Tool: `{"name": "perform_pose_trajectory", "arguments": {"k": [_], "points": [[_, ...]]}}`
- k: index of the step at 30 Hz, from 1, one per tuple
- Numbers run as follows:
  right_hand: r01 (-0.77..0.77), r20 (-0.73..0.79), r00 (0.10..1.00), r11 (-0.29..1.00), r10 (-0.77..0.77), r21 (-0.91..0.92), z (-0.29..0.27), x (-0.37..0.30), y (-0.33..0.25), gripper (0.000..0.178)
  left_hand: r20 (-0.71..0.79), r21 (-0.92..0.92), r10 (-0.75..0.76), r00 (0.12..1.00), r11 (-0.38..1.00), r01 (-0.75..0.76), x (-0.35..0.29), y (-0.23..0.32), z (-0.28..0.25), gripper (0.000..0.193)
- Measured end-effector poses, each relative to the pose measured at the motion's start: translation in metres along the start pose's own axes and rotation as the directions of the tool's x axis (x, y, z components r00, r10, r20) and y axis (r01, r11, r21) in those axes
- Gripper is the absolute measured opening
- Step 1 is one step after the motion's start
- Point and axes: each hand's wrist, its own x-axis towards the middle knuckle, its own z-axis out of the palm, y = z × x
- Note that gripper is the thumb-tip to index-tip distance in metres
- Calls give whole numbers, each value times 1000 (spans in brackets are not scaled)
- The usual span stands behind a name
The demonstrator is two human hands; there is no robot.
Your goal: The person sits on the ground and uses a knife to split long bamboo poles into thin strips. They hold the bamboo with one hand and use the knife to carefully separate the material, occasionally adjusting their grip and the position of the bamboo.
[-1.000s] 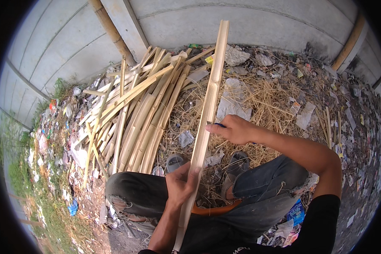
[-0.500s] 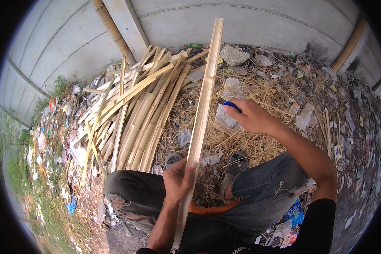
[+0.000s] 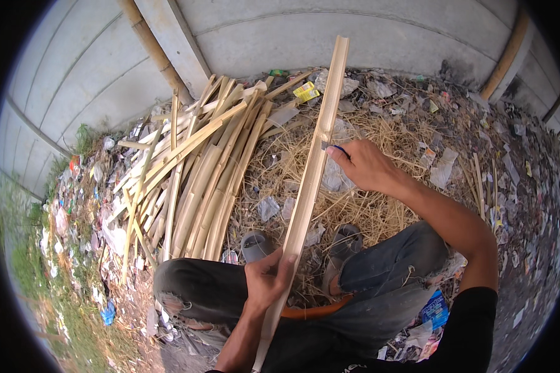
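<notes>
A long split bamboo piece [image 3: 305,205] slants up and away from my lap, its hollow inner face showing. My left hand [image 3: 269,277] is closed round its lower part, above my thighs. My right hand [image 3: 368,166] grips a blue-handled knife [image 3: 336,149], most of the handle hidden by the fingers. The short dark blade meets the bamboo's right side, just below a ridged node on its inner face.
A heap of split bamboo strips [image 3: 199,180] lies at the left. Straw-like shavings [image 3: 379,211] and litter cover the ground ahead. A grey panel wall [image 3: 404,37] stands behind, with bamboo poles [image 3: 148,43] against it. My sandalled feet are between my bent knees.
My right hand has brought the knife blade left, from beside the bamboo onto it. The bamboo's far end has swung right and slightly down in view; my left hand keeps its grip.
</notes>
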Motion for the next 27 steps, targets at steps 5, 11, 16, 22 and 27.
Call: {"name": "perform_pose_trajectory", "arguments": {"k": [5, 11, 16, 22, 27], "points": [[-21, -44, 999, 998, 23, 58, -1, 8, 9, 61, 38, 42, -18, 999, 999, 16, 3, 1, -2, 22], [28, 41, 999, 994, -32, 110, 2, -9, -10, 60, 45, -112, -46, 998, 992, 51, -5, -11, -6, 22], [73, 284, 953, 989, -108, 130, 32, -34, -43, 56, 38, -150, -87, 995, 984, 92, 11, 4, -10, 22], [112, 226, 965, 989, -130, 93, 14, -18, -60, 53, -32, -172, -57, 998, 984, 51, 19, 20, -12, 24], [173, 217, 954, 972, -206, 161, 34, -17, -53, 55, -31, -174, -72, 997, 982, 66, 12, 14, -18, 26]]}}
